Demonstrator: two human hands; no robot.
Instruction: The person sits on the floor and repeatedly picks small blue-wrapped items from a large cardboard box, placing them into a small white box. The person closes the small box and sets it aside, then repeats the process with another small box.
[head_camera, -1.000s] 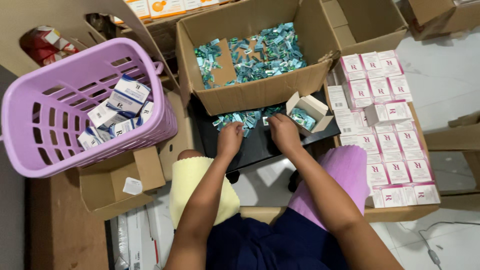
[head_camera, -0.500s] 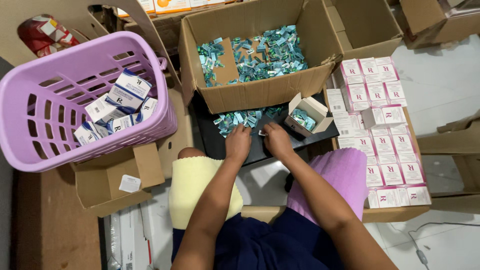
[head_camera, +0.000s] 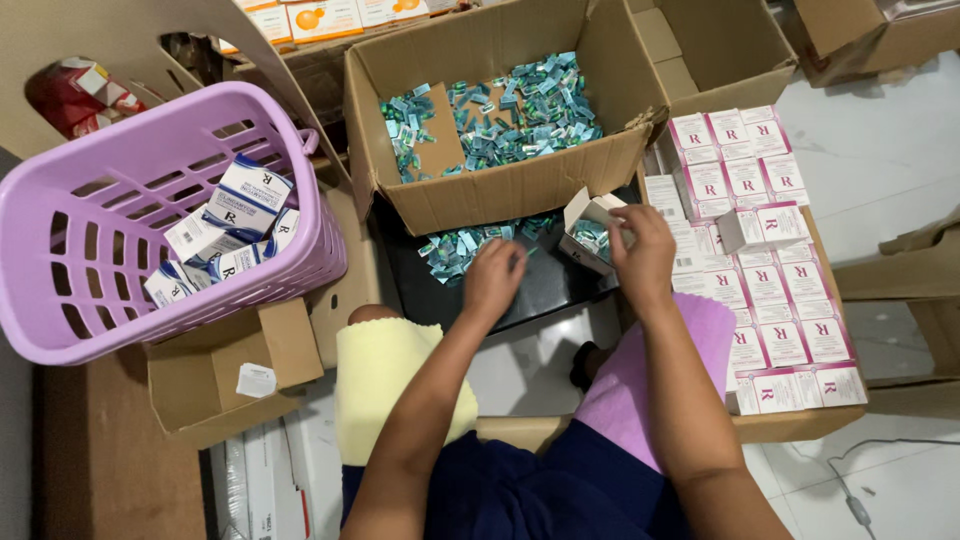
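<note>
My left hand (head_camera: 493, 275) rests palm down on a black tray (head_camera: 540, 290), fingers at the edge of a pile of small teal sachets (head_camera: 455, 247). My right hand (head_camera: 643, 252) is over a small open white carton (head_camera: 590, 228) that holds several teal sachets; its fingers curl at the carton's mouth, and whether they pinch a sachet is hidden. Behind the tray stands a big cardboard box (head_camera: 500, 190) with many more teal sachets (head_camera: 520, 115) inside.
A purple plastic basket (head_camera: 120, 290) with white-and-blue cartons sits at the left. Rows of white-and-pink cartons (head_camera: 770, 290) lie on a cardboard surface at the right. An open empty cardboard box (head_camera: 215, 385) is below the basket. A yellow cloth (head_camera: 385, 370) covers my left knee.
My right hand has moved from the tray's sachet pile up and right to the small open carton. My left hand has stayed at the pile, shifting slightly right.
</note>
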